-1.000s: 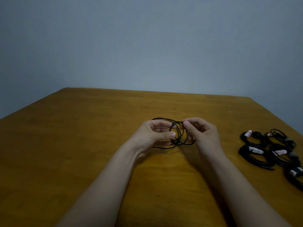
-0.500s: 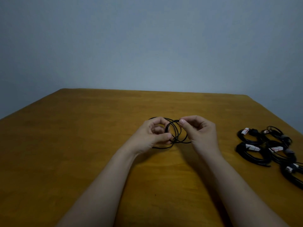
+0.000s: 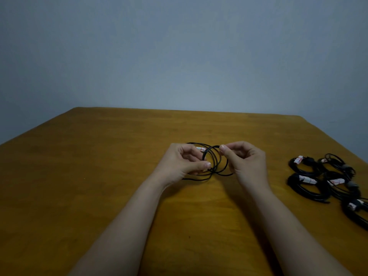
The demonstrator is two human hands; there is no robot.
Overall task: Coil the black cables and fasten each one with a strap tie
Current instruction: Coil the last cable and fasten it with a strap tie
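Black cable (image 3: pixel 216 156) sat part-coiled mid-way across the counter (image 3: pixel 99 176), my left hand (image 3: pixel 183 162) pinching its gathered loops, my right hand (image 3: pixel 247 162) pinching the top loop; I judged a slackened pinch would spring them apart.

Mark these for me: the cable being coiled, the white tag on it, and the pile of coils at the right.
cable (image 3: pixel 216 160), head view, on the upright loops' strands.
white tag (image 3: pixel 201 149), head view, on its visible end.
pile (image 3: pixel 298 188), head view, on the black loop of the nearest-left coil.
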